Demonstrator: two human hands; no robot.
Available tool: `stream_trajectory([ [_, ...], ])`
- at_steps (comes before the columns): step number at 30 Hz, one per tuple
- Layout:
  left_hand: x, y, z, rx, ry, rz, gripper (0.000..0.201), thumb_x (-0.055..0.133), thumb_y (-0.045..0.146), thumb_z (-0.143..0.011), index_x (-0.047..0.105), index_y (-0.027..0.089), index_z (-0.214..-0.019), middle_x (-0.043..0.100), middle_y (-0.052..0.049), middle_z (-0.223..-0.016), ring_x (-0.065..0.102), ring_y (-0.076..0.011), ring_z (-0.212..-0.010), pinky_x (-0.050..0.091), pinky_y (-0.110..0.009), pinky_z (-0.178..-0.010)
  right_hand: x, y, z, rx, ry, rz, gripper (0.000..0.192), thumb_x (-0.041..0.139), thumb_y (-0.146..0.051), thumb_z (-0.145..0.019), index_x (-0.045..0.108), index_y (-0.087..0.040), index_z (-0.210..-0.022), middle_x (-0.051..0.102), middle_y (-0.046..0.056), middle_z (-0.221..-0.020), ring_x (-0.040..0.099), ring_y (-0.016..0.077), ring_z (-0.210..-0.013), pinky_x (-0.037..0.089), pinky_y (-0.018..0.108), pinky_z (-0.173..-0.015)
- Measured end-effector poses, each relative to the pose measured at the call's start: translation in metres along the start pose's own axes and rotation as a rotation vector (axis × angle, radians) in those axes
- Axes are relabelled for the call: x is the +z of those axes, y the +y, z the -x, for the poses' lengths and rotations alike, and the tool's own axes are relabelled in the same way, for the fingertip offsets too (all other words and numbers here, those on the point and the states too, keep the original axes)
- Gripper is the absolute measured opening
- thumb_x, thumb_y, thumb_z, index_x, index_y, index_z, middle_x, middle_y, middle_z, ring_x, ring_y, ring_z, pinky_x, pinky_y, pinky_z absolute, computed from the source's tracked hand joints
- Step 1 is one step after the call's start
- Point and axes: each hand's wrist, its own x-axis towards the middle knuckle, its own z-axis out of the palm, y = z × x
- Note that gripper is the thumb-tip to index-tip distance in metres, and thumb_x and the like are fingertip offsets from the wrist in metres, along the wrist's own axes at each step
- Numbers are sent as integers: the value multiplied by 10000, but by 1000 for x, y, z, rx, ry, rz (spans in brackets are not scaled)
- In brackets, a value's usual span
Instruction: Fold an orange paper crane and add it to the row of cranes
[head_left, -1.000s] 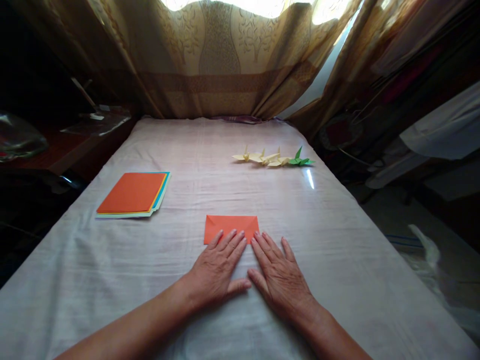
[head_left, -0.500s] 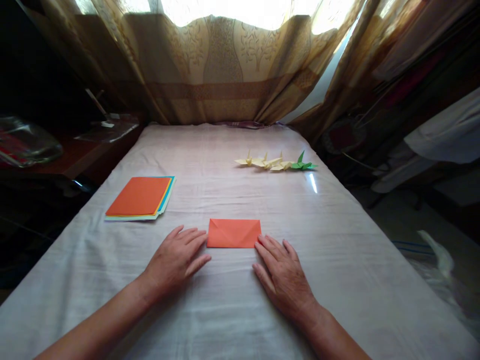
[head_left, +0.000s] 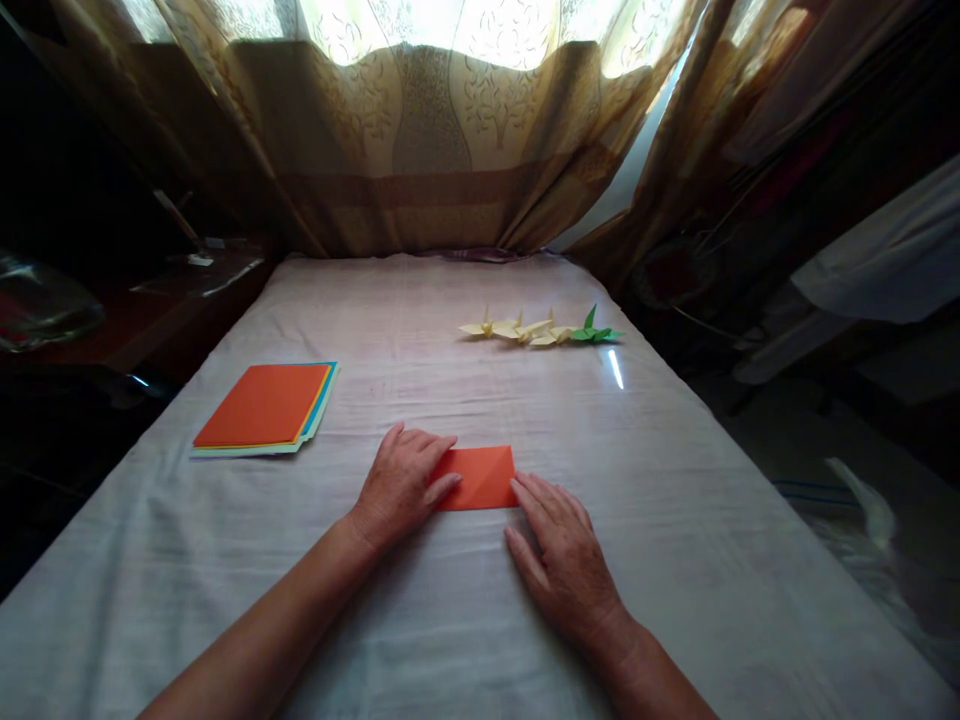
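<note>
A folded orange paper rectangle (head_left: 484, 478) lies flat on the white cloth in front of me, with slanting crease lines on its upper face. My left hand (head_left: 405, 475) rests over its left end and hides that part. The thumb and fingers of this hand are spread apart, the thumb lying on the paper. At the paper's right edge, my right hand (head_left: 562, 545) lies palm down with its fingers stretched out. The right fingertips touch or nearly touch the lower right corner.
On the left is a stack of coloured paper sheets (head_left: 262, 405), orange on top. Several pale yellow folded paper cranes (head_left: 517, 330) and a green paper crane (head_left: 594, 331) stand in a row at the back right. A curtain (head_left: 420, 150) hangs behind the cloth-covered surface (head_left: 375, 320).
My left hand has moved right, from beside the orange paper onto its left end. The right hand stays at the right edge. The whole view has shifted slightly.
</note>
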Motion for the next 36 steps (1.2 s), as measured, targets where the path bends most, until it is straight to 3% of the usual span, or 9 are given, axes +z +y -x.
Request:
stream_trajectory([
  [6, 2, 7, 3, -3, 59, 55, 294, 652, 236, -849, 652, 221, -1143, 713, -53, -989, 627, -227, -970, 362, -478, -1033, -1, 1, -1, -20, 47, -27, 464, 453, -212, -923, 471, -166, -1385, 618, 126, -1316, 553, 257, -1236, 397, 472, -1059],
  [11, -11, 15, 1, -19, -8, 205, 82, 656, 198, -848, 698, 238, -905, 703, 9, -779, 642, -182, -789, 397, -376, -851, -4, 5, -1, -19, 103, -119, 531, 488, -229, -917, 403, -206, -1440, 637, 120, -1287, 600, 251, -1180, 441, 458, -1026],
  [16, -43, 18, 3, 144, 38, 227, 137, 510, 206, -931, 624, 211, -856, 708, 3, -835, 630, -163, -795, 374, -337, -822, -9, 12, -5, 15, 112, -186, 711, 573, -258, -879, 263, -225, -1518, 594, 129, -1340, 577, 258, -1216, 492, 424, -991],
  [21, -61, 19, 6, 286, 114, 187, 236, 390, 223, -997, 601, 221, -891, 721, 3, -883, 647, -145, -850, 334, -361, -966, -16, 14, -14, -64, 198, -97, 768, 565, -207, -887, 170, -239, -1545, 454, 155, -1469, 452, 294, -1338, 436, 500, -1042],
  [23, -59, 18, 6, 303, 150, 204, 212, 412, 223, -996, 604, 222, -905, 731, -5, -911, 649, -157, -904, 331, -369, -979, -21, 13, -17, -112, 219, -73, 732, 567, -199, -889, 221, -250, -1533, 444, 156, -1477, 438, 300, -1349, 428, 511, -1041],
  [27, -49, 17, 5, 323, 174, 198, 217, 445, 256, -994, 620, 214, -872, 724, -17, -895, 628, -161, -873, 378, -346, -906, -36, 5, -21, -203, 180, -182, 563, 562, -195, -894, 426, -222, -1440, 591, 132, -1341, 554, 246, -1242, 490, 420, -989],
  [32, -39, 19, 1, 352, 174, 170, 255, 434, 267, -1003, 636, 214, -856, 720, -20, -904, 611, -164, -876, 376, -346, -894, -47, -6, -27, -192, 197, -296, 400, 558, -196, -909, 577, -208, -1309, 719, 99, -1126, 688, 201, -1015, 570, 335, -862],
  [36, -35, 21, 1, 356, 181, 149, 285, 425, 273, -1007, 656, 221, -849, 719, -17, -888, 614, -157, -857, 381, -344, -902, -44, -10, -33, -171, 200, -350, 327, 514, -167, -928, 652, -236, -1216, 759, 61, -990, 726, 173, -876, 597, 286, -785],
])
